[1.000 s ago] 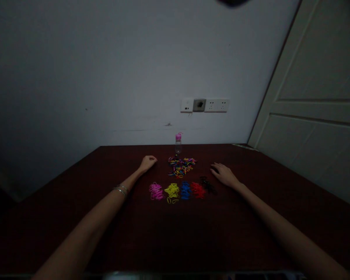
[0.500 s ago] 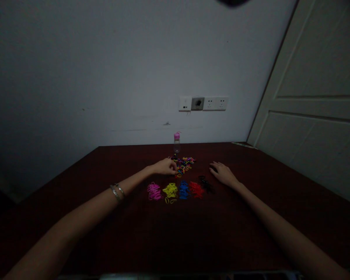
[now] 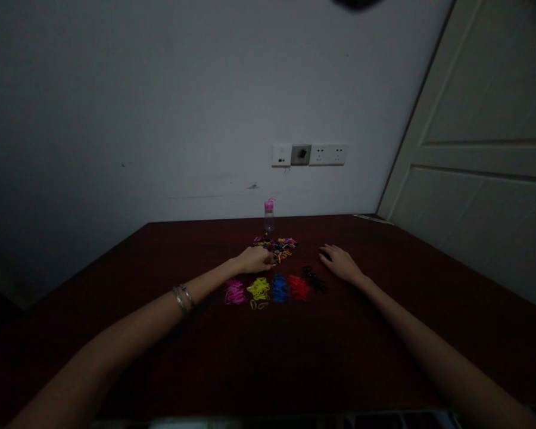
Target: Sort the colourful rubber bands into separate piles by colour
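Note:
My left hand (image 3: 255, 260) is at the near left edge of a mixed pile of coloured rubber bands (image 3: 286, 243). Its fingers are curled together, and whatever is between them is hidden. My right hand (image 3: 340, 264) lies on the table with its fingers stretched out, holding nothing, to the right of that pile. Nearer to me is a row of sorted bands: a pink heap (image 3: 235, 292), a yellow heap (image 3: 259, 289) with a couple of loose loops in front, a blue heap (image 3: 279, 288), a red heap (image 3: 298, 288) and a black heap (image 3: 313, 279).
Behind the mixed pile stands a clear bottle (image 3: 268, 223) with a pink cap. The dark red table (image 3: 268, 363) meets a pale wall with sockets (image 3: 328, 154). A white panelled door (image 3: 482, 179) rises on the right.
My left hand has shifted slightly to the right and turned, its fingers now more tucked under. My right hand stays resting. The whole view has shifted a little.

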`<state>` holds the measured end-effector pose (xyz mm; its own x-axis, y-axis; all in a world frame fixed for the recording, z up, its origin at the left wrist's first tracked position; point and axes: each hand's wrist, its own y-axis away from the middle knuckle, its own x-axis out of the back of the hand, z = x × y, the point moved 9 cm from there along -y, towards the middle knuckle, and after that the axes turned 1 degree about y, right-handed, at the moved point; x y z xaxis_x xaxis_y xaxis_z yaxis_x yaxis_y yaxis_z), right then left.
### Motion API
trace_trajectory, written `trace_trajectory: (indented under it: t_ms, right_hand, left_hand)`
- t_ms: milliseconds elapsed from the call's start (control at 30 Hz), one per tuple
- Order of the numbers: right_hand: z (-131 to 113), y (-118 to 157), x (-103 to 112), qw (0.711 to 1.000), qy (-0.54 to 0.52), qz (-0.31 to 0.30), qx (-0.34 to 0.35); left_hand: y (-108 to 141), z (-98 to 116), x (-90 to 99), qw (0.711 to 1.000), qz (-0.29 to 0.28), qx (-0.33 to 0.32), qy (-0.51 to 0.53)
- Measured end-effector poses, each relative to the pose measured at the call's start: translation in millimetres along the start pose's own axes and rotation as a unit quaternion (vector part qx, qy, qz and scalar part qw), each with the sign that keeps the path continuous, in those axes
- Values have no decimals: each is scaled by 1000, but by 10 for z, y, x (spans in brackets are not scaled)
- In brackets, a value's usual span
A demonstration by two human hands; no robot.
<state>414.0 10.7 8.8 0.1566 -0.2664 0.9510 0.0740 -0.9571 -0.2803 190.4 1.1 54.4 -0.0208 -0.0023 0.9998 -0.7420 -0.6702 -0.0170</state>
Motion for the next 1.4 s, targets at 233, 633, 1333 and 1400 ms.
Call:
trace_trajectory:
  t_ms: [233, 633, 1333, 1400]
  right_hand:
    - [-2, 6, 2, 1000, -1, 2, -2]
    - [-2, 2, 10, 1000, -7, 16, 6]
    - [-9, 13, 34, 999, -2, 28, 17]
    - [-3, 14, 30, 999, -5, 29, 15]
  left_hand:
    - [-6, -50, 5, 999, -13, 14, 37]
    - [15, -176, 249, 990, 33, -13, 133]
    - [391, 108, 79, 970, -140, -55, 193]
    - [395, 55, 102, 967, -132, -50, 211]
